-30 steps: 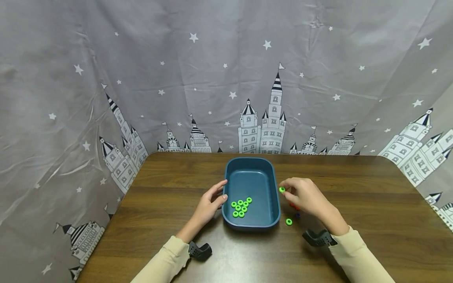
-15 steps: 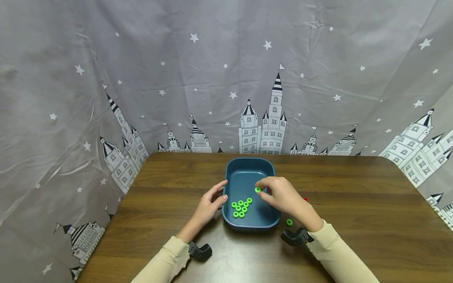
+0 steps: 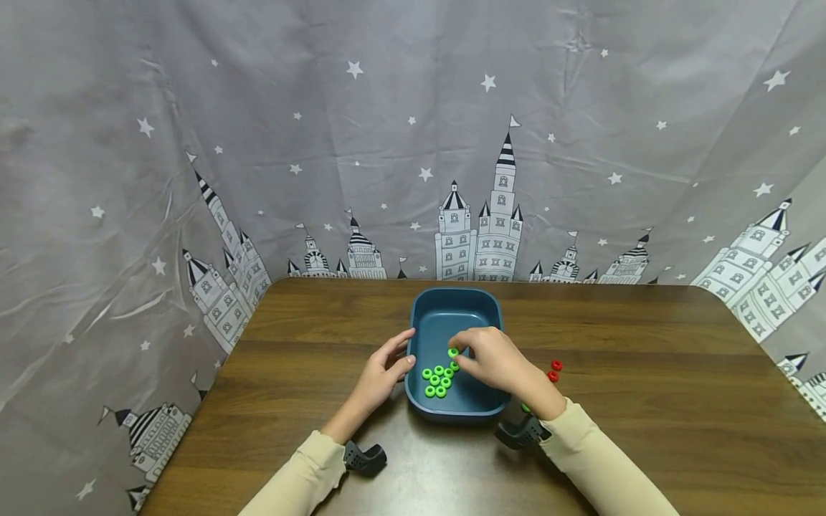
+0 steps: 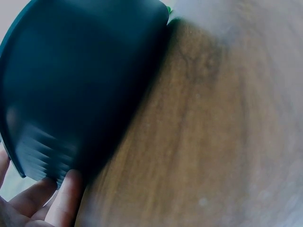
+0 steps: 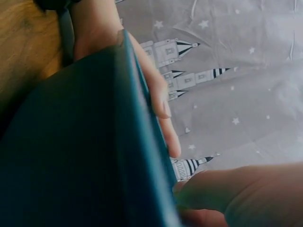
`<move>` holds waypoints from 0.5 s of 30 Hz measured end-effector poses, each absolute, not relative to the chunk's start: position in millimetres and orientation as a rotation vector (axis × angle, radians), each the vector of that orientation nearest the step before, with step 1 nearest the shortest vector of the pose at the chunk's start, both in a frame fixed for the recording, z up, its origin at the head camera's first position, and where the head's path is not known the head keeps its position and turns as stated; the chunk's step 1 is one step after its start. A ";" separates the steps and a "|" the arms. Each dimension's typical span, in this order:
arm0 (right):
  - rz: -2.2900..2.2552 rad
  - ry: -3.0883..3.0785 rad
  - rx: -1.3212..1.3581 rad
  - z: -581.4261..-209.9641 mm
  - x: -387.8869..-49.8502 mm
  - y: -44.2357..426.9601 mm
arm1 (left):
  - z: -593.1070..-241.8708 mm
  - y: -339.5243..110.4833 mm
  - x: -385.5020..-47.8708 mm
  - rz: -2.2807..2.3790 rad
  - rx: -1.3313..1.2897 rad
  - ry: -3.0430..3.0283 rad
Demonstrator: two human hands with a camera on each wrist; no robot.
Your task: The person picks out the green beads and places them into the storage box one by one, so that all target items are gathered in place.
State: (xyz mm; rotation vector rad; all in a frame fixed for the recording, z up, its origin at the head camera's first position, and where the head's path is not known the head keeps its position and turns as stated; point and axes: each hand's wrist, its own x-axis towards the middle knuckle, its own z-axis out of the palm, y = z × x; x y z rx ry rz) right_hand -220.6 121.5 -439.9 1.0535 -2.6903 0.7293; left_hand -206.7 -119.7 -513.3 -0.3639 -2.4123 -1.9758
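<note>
A dark blue bin stands on the table, holding several small green rings in its near left part. Over the bin, my right hand pinches a green ring between thumb and fingertips, just above the others. My left hand rests against the bin's left side, its fingers extended. In the left wrist view, left fingers touch the bin's outer wall. The right wrist view has the right hand beyond the bin's rim; the ring it pinches is largely hidden there.
Two red rings lie on the wooden table right of the bin. Another green ring shows partly beside my right wrist. A grey curtain with castles and stars hangs behind the table.
My right hand has carried the green ring leftward from the table over the bin, then down near the other rings. The red rings have come into view. My left hand stays put.
</note>
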 end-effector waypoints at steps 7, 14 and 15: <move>0.705 -2.729 1.045 -445.6 -224.7 118.3 | -513.5 -119.9 -206.9 -1.972 -0.371 -2.410; 0.644 -2.771 1.050 -448.5 -221.3 113.5 | -513.9 -119.7 -207.0 -1.975 -0.382 -2.401; 0.636 -2.774 1.053 -448.8 -220.5 113.1 | -514.0 -119.8 -207.0 -1.978 -0.389 -2.397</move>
